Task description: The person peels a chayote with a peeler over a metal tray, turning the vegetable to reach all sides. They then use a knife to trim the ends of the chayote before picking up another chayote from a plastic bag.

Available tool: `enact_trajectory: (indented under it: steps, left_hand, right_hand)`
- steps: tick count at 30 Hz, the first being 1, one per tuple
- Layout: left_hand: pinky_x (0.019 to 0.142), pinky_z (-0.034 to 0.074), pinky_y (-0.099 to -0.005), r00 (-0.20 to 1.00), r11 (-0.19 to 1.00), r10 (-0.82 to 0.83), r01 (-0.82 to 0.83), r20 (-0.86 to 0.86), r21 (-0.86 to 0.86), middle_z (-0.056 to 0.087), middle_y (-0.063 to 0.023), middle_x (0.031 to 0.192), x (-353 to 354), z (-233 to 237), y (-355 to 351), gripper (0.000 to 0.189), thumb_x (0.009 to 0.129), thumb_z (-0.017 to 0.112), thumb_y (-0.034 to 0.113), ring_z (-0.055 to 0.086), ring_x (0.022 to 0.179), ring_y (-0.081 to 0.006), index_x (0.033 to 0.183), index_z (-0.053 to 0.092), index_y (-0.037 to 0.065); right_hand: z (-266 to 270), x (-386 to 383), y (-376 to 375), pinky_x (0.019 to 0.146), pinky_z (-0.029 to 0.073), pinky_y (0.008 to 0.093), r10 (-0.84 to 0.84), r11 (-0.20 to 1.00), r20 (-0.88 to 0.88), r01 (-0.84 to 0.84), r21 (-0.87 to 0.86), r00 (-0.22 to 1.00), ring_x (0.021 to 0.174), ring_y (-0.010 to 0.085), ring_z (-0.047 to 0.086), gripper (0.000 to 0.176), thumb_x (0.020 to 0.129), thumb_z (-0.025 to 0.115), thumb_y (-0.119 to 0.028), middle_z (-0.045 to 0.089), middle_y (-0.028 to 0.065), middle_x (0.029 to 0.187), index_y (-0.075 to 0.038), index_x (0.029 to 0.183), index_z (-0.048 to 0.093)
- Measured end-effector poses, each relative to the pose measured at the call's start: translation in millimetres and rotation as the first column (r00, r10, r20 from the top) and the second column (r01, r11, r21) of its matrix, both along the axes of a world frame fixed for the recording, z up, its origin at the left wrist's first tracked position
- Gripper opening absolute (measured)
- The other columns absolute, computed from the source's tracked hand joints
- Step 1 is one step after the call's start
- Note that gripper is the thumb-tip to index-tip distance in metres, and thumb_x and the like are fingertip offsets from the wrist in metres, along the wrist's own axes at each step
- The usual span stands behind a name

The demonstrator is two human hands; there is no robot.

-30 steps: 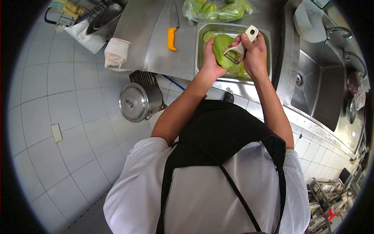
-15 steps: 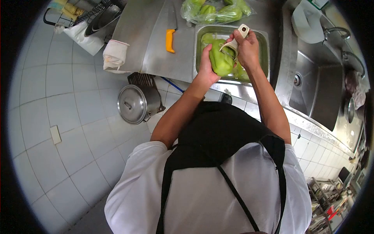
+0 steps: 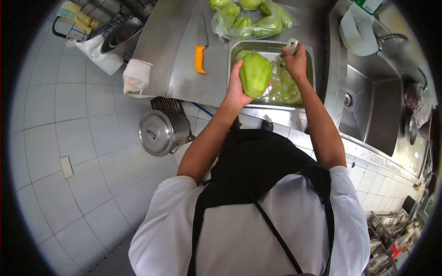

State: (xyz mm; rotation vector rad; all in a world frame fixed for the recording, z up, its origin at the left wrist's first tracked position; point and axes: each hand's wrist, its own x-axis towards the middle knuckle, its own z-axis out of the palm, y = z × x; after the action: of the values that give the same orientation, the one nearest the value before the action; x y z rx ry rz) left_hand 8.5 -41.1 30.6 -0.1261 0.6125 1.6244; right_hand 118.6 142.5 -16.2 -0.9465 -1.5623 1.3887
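Observation:
A pale green chayote (image 3: pixel 256 75) rests in my left hand (image 3: pixel 236 87), whose fingers wrap its left side and underside. My right hand (image 3: pixel 295 63) grips a peeler (image 3: pixel 292 45) by its light handle, to the right of the chayote and apart from it. Below both hands is a rectangular steel pan (image 3: pixel 310 69) with green peelings (image 3: pixel 287 87) in it. The peeler's head is partly hidden by my fingers.
A plastic bag of chayotes (image 3: pixel 253 25) lies behind the pan. Left of it is a knife (image 3: pixel 200 59) with an orange handle, then a folded cloth (image 3: pixel 137 76). A sink (image 3: pixel 368 96) is at right; a lidded pot (image 3: pixel 157 132) stands lower left.
My right hand and the peeler have moved off the chayote to the right. The chayote has turned in my left hand and shifted slightly left, exposing more of the peelings.

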Motion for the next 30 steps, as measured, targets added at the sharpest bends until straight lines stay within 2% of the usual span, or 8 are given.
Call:
enact_trajectory:
  steps: [2,6,11,18,19,22,25,30]
  left_hand:
    - [0.096,0.046,-0.0599,1.0,1.0,0.004,-0.004,0.015,-0.002,0.058,-0.0124,0.131,-3,-4,-1,0.058,0.093,0.051,0.054,0.058,0.118,-0.0319,0.133,0.052,0.013]
    - [0.097,0.045,-0.0598,0.995,0.995,0.083,-0.085,-0.047,-0.046,0.058,-0.0121,0.131,1,-7,7,0.06,0.094,0.048,0.058,0.058,0.119,-0.0315,0.133,0.052,0.014]
    - [0.094,0.047,-0.0606,0.998,0.999,0.025,-0.027,0.049,0.029,0.06,-0.0127,0.127,4,-14,16,0.058,0.096,0.044,0.058,0.059,0.116,-0.0325,0.133,0.052,0.014]
    - [0.097,0.046,-0.0587,0.997,0.998,-0.066,0.067,0.046,-0.013,0.058,-0.0168,0.131,18,-3,4,0.06,0.096,0.048,0.055,0.058,0.117,-0.0386,0.136,0.049,0.011]
    - [0.097,0.046,-0.0593,0.996,0.997,-0.074,0.075,0.053,-0.016,0.058,-0.0169,0.131,20,-3,1,0.06,0.095,0.049,0.054,0.058,0.117,-0.0389,0.136,0.05,0.01]
    - [0.098,0.045,-0.0611,0.996,0.997,-0.079,0.08,0.04,-0.006,0.058,-0.0172,0.131,19,-4,-2,0.059,0.094,0.053,0.052,0.057,0.117,-0.0394,0.136,0.05,0.01]
    - [0.098,0.045,-0.0633,0.995,0.996,-0.084,0.085,-0.054,0.004,0.058,-0.0156,0.131,15,-12,-8,0.056,0.092,0.06,0.045,0.058,0.117,-0.0375,0.136,0.049,0.011]
    - [0.095,0.045,-0.0687,0.973,0.987,-0.158,0.162,-0.17,0.014,0.053,-0.0131,0.139,3,-26,-3,0.059,0.088,0.07,0.037,0.053,0.125,-0.0338,0.138,0.047,0.015]
  right_hand:
    - [25,5,-9,0.068,0.056,0.0317,-0.008,0.999,-0.183,0.002,-0.036,0.983,0.075,0.0191,0.067,0.037,0.094,0.062,-0.006,0.064,0.0131,0.09,0.004,0.121,0.04]
    - [92,17,-52,0.069,0.058,0.0322,0.144,0.91,-0.42,-0.287,-0.299,0.896,0.077,0.0197,0.068,0.034,0.095,0.062,-0.006,0.064,0.0125,0.089,0.002,0.119,0.04]
    - [97,14,-82,0.07,0.058,0.0321,0.151,0.894,-0.484,-0.328,-0.305,0.862,0.078,0.0189,0.068,0.032,0.096,0.061,-0.006,0.065,0.0124,0.09,0.001,0.119,0.04]
    - [52,0,-18,0.07,0.056,0.032,0.019,0.991,-0.454,-0.076,-0.108,0.891,0.077,0.0177,0.067,0.032,0.095,0.059,-0.003,0.065,0.0109,0.089,0.002,0.119,0.039]
    - [44,-1,-9,0.069,0.056,0.0321,-0.015,0.989,-0.422,-0.049,-0.141,0.906,0.076,0.0178,0.067,0.033,0.096,0.059,-0.004,0.065,0.011,0.089,0.002,0.12,0.039]
    - [41,8,0,0.067,0.056,0.0316,-0.039,0.997,-0.027,0.041,0.071,0.999,0.076,0.0186,0.068,0.033,0.095,0.06,-0.004,0.065,0.0119,0.09,0.002,0.12,0.039]
    - [74,13,-18,0.066,0.057,0.0321,-0.011,0.991,-0.29,-0.027,-0.128,0.957,0.075,0.0201,0.068,0.034,0.096,0.059,-0.004,0.064,0.0126,0.09,0.002,0.121,0.038]
    - [99,13,-49,0.066,0.059,0.0344,0.056,0.929,-0.477,-0.221,-0.297,0.877,0.076,0.022,0.068,0.038,0.096,0.061,-0.007,0.063,0.0144,0.091,0.0,0.124,0.037]
